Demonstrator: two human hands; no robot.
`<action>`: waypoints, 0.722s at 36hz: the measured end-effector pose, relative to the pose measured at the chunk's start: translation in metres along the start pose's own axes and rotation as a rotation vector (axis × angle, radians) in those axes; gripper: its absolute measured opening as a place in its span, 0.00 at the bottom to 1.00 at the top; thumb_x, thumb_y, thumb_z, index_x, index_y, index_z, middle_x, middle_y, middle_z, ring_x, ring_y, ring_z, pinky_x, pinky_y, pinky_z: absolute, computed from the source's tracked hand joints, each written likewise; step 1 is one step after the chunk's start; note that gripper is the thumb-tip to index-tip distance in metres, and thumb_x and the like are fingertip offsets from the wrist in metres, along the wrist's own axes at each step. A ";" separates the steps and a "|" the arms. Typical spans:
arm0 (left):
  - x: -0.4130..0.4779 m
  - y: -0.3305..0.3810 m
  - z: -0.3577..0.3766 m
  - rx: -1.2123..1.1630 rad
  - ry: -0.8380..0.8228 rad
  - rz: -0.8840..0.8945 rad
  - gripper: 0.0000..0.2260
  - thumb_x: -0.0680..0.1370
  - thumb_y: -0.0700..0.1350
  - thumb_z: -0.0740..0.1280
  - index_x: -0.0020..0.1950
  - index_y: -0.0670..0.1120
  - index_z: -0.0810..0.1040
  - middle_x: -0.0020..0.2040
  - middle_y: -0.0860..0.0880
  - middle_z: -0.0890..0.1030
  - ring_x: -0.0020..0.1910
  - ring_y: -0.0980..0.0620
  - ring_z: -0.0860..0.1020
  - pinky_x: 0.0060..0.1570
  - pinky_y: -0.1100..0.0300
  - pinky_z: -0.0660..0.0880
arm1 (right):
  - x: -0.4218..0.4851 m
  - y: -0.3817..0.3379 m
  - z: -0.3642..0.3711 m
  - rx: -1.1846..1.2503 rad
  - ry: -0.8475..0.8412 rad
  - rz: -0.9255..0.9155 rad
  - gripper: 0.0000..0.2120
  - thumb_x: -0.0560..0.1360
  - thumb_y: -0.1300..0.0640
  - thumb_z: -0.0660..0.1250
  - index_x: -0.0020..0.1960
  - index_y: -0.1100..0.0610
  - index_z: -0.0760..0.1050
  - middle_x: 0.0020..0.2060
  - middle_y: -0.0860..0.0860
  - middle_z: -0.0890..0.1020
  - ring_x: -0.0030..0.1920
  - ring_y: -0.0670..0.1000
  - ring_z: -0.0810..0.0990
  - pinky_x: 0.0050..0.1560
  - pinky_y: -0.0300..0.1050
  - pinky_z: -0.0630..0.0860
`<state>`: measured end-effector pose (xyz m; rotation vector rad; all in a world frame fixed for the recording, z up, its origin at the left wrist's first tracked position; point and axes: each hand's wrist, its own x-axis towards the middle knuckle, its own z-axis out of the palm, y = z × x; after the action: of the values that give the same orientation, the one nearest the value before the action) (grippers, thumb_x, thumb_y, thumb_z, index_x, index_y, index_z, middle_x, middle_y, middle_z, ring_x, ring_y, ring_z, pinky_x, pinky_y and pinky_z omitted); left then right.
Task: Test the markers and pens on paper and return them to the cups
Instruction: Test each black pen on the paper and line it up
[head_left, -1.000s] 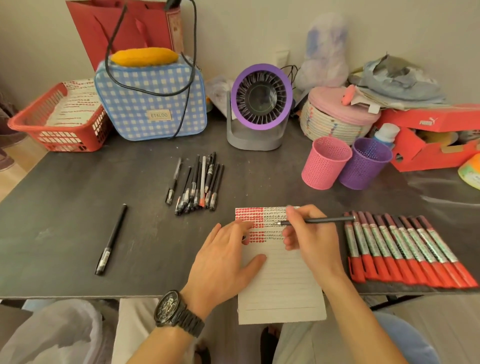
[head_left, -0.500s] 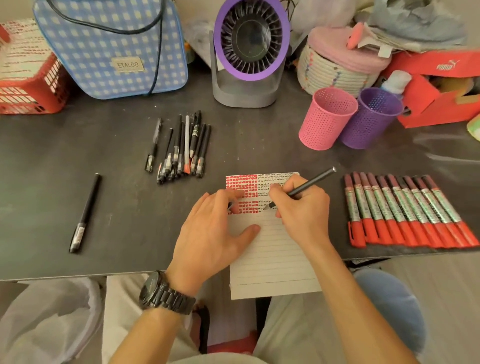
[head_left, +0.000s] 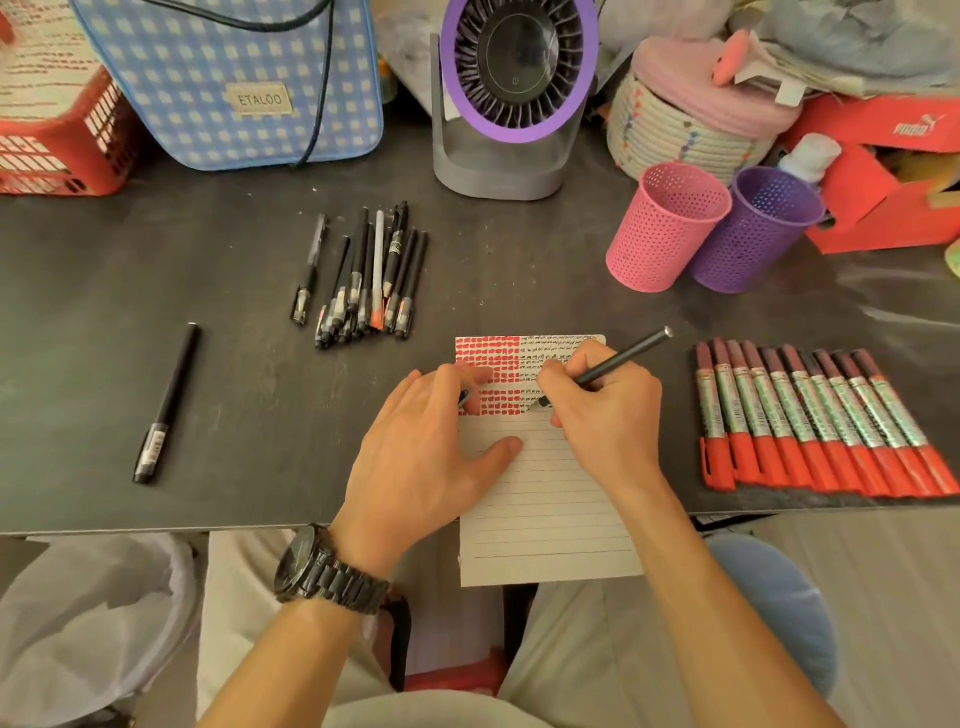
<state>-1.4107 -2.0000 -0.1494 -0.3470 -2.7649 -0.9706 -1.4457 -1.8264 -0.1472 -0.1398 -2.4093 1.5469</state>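
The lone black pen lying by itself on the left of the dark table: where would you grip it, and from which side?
Pinch the slim black pen at mid-barrel, probably from above, fingers closing across its width. It lies flat on the dark table, running roughly near to far, with nothing touching either side.

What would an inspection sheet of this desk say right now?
Surface: dark table, lined paper overhanging its near edge.
Job's things: pile of black pens, stray pen, row of red markers, pink cup, purple cup.
Clutter: fan, checked bag, red basket, shoebox.
Hands: left hand rests on the paper; right hand grips a black pen, tip on paper.
Cables: black cord draped over the bag.
Surroundings: plastic bag beside the knees.
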 end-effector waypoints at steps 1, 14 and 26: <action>0.000 0.000 0.000 0.000 -0.001 -0.002 0.19 0.73 0.62 0.69 0.48 0.54 0.63 0.65 0.59 0.78 0.58 0.62 0.69 0.65 0.50 0.72 | 0.000 0.000 0.000 0.000 -0.002 0.001 0.13 0.72 0.57 0.70 0.31 0.56 0.72 0.22 0.48 0.78 0.24 0.42 0.78 0.29 0.30 0.71; -0.001 -0.002 0.000 0.009 0.018 0.006 0.22 0.73 0.64 0.67 0.52 0.65 0.53 0.58 0.58 0.79 0.52 0.71 0.59 0.66 0.57 0.64 | 0.000 0.003 0.000 0.005 0.009 -0.034 0.14 0.72 0.59 0.70 0.31 0.56 0.71 0.20 0.47 0.76 0.23 0.42 0.78 0.28 0.30 0.69; -0.001 -0.003 0.000 0.006 0.030 0.003 0.21 0.73 0.64 0.67 0.53 0.64 0.55 0.55 0.60 0.78 0.50 0.69 0.62 0.64 0.54 0.71 | 0.000 0.003 -0.001 -0.007 0.000 -0.049 0.13 0.73 0.59 0.70 0.31 0.57 0.71 0.21 0.48 0.77 0.24 0.42 0.77 0.28 0.31 0.69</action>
<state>-1.4102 -2.0022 -0.1513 -0.3331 -2.7390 -0.9587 -1.4453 -1.8240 -0.1494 -0.0821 -2.4000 1.5169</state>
